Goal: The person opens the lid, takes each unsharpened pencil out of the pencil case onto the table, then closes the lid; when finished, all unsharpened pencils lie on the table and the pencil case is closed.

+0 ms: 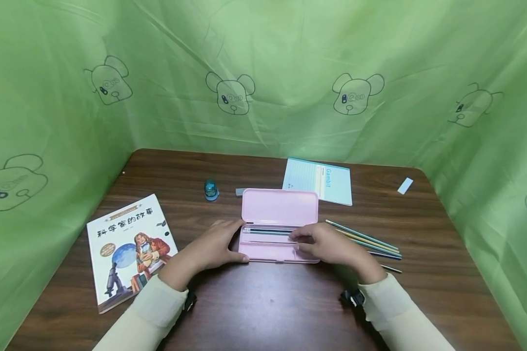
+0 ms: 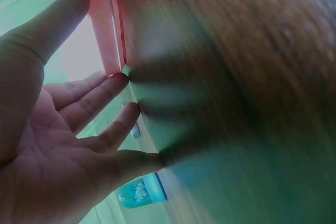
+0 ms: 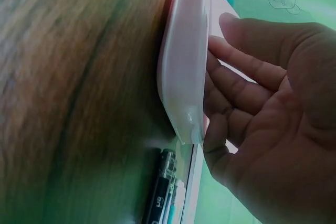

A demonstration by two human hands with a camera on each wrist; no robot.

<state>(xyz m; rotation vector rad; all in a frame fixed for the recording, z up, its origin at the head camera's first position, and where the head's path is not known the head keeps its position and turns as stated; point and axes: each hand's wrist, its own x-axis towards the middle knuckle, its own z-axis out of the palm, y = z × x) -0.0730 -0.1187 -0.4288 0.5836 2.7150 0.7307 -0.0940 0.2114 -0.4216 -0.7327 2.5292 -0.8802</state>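
Note:
A pink pencil case [image 1: 270, 252] lies open on the table, its lid [image 1: 279, 207] raised at the back. Dark-striped pencils [image 1: 263, 231] lie in its rear compartment. My left hand [image 1: 212, 246] holds the left end of the case, thumb at the front corner and fingers at the back corner; the left wrist view shows this grip on the case [image 2: 105, 30]. My right hand [image 1: 322, 243] reaches over the right end, bent fingers at the pencils' right ends, which they hide. In the right wrist view, its thumb [image 3: 252, 32] stands apart from the fingers beside the case wall [image 3: 186, 61].
Several pencils and pens [image 1: 373, 241] lie right of the case. A light blue notebook [image 1: 338, 183] and a grey block [image 1: 240, 192] are behind it. A teal sharpener [image 1: 211, 190] stands back left, a picture book [image 1: 131, 253] lies left, and a white eraser [image 1: 405, 185] lies far right.

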